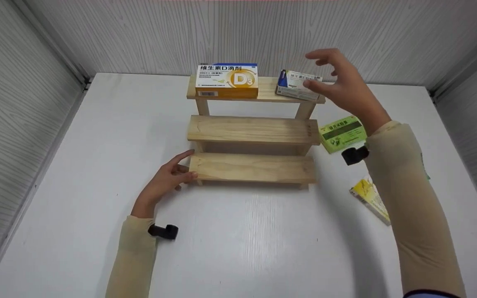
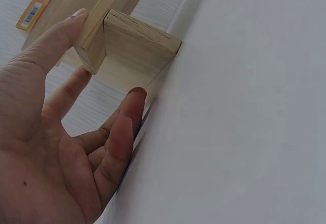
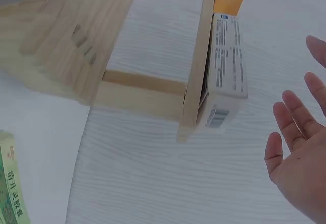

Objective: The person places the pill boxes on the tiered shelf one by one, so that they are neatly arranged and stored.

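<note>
A three-tier wooden stand (image 1: 253,129) stands on the white table. My left hand (image 1: 165,182) holds the left end of its lowest step, thumb at the front edge and index finger (image 2: 76,89) against the end, the other fingers bent below. On the top step, toward the right, sits a small white and blue medicine box (image 1: 298,85), slightly angled. Close beside it my right hand (image 1: 338,82) is spread with nothing in its grasp; the thumb overlaps the box in the head view, while the right wrist view shows the fingers apart from the box (image 3: 227,58).
A white and orange vitamin D box (image 1: 227,80) stands at the top step's left. Right of the stand lies a green box (image 1: 343,133), and a yellow box (image 1: 369,196) lies nearer, partly behind the right sleeve. Grained panels (image 1: 160,37) wall the table's back and sides.
</note>
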`<action>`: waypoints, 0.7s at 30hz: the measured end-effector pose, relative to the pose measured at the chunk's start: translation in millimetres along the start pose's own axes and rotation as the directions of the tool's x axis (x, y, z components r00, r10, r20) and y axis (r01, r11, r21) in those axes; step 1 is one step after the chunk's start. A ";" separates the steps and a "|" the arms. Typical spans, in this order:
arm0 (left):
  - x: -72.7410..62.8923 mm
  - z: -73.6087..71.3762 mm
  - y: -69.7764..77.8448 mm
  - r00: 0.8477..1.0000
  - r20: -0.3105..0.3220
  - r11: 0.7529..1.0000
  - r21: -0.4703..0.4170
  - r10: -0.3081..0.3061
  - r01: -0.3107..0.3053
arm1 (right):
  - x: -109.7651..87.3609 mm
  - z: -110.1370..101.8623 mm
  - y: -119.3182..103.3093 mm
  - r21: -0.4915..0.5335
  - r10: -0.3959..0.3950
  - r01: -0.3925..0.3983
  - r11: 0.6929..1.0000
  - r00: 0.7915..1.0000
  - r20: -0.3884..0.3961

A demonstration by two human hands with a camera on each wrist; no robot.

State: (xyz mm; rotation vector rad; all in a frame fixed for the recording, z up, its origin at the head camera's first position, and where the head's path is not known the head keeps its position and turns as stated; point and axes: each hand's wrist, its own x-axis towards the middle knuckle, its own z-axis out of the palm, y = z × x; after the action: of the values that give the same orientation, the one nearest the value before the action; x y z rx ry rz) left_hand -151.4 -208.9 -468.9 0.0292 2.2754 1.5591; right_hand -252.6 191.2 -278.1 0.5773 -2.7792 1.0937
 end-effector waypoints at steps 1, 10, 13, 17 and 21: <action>0.2 0.0 -0.3 1.000 0.001 1.000 -0.003 0.004 -0.004 | -1.9 -3.1 2.6 -0.002 0.009 -0.009 1.000 1.000 -0.003; 0.1 -0.7 0.0 0.999 0.014 0.999 -0.019 0.033 -0.033 | -20.9 -25.9 26.1 0.014 0.034 -0.034 0.999 0.999 -0.022; 0.0 -0.5 0.1 1.000 0.010 1.000 -0.008 0.028 -0.028 | -26.7 -31.4 33.6 0.013 0.054 -0.053 0.998 0.998 -0.020; -0.2 -0.5 0.0 1.000 0.002 1.000 0.007 0.022 -0.022 | -33.0 -36.3 46.8 0.019 0.083 -0.082 0.996 0.997 -0.003; -0.1 -0.2 -0.5 1.000 -0.001 1.000 0.008 0.020 -0.020 | -39.2 -38.3 59.8 0.007 0.110 -0.110 0.994 0.994 0.022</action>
State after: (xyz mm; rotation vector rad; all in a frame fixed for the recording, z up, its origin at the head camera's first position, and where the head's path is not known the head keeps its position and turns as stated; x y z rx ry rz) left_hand -151.2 -209.3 -469.3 0.0537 2.2892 1.5604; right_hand -241.0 269.2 -296.9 0.4436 -2.8574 1.1263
